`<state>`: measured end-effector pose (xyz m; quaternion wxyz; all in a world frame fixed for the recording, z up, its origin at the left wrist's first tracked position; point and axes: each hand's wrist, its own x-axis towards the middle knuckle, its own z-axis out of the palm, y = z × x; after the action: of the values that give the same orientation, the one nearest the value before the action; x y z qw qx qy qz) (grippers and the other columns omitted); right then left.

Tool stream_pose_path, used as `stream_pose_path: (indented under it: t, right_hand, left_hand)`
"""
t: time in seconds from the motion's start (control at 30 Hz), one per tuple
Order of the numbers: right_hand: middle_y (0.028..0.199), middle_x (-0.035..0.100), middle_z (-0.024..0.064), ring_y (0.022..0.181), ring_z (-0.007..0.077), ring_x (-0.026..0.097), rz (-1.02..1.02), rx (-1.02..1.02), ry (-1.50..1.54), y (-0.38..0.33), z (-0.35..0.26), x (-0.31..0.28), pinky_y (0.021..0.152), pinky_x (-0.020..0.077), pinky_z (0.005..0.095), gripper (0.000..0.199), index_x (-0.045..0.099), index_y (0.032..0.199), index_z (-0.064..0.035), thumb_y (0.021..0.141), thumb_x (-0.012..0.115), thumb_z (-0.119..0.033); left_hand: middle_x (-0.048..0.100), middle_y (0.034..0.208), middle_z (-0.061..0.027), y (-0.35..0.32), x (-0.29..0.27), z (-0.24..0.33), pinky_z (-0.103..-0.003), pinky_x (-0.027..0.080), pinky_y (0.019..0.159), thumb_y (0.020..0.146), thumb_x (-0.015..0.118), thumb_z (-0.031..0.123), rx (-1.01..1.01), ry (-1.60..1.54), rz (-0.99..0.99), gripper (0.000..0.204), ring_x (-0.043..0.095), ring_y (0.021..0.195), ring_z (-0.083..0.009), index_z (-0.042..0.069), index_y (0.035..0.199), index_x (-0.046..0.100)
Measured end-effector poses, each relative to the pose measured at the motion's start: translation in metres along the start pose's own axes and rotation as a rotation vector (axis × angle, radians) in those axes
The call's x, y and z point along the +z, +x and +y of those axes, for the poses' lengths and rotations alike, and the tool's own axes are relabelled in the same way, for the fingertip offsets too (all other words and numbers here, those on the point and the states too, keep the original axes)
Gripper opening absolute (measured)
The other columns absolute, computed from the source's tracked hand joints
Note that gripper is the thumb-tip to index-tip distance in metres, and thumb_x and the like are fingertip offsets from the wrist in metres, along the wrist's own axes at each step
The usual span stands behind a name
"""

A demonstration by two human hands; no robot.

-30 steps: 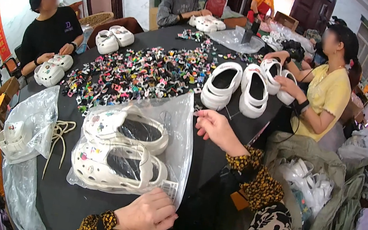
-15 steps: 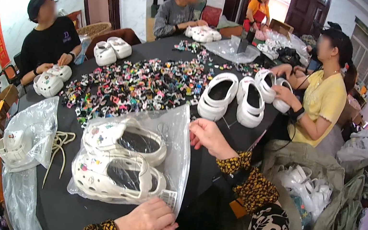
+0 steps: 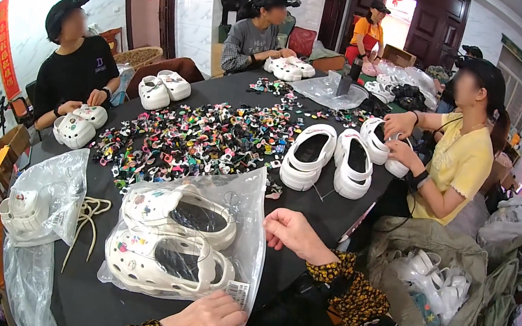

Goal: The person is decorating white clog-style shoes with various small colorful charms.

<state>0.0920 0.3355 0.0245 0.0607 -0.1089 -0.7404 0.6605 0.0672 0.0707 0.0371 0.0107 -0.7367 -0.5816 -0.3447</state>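
Slid nearer: clear bag of white clogs (image 3: 182,240), long axis left-right on surface (image 3: 335,217). Left hand (image 3: 206,323) fingers pinching near corner; right hand (image 3: 291,231) loosely curled, empty, at far-right edge.

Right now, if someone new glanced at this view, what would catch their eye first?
Probably the clear plastic bag holding a pair of white clogs with charms, at the near edge of the dark table, with the left hand on its bottom corner and the right hand at its right edge. Behind it, a heap of small colourful shoe charms covers the table's middle, with bare white clogs to its right.
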Motion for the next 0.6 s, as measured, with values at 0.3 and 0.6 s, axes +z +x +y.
stream_pose_path:
  t: [0.3,0.6]
  right_hand:
    - [0.072,0.061,0.0013,0.060,0.0075,0.058,-0.064,0.023,0.146,-0.024,0.011,0.016,0.051,0.0462,0.0201,0.017,0.058,0.098,-0.0013,0.093,0.057,-0.018]
    - [0.071,0.061,0.0024,0.057,0.0078,0.058,-0.023,0.012,0.171,-0.023,0.017,0.020,0.050,0.0459,0.0206,0.017,0.056,0.098,-0.0012,0.093,0.057,-0.018]
  left_hand:
    - [0.058,0.073,-0.0076,0.009,-0.006,0.010,-0.034,0.045,0.067,0.078,0.071,0.019,-0.031,0.036,-0.067,0.025,0.057,0.067,-0.0238,0.002,0.094,0.061]
    - [0.059,0.074,-0.0074,0.011,-0.038,0.029,-0.034,0.046,0.065,0.078,0.073,0.021,-0.060,0.104,-0.171,0.028,0.058,0.067,-0.0231,0.003,0.098,0.063]
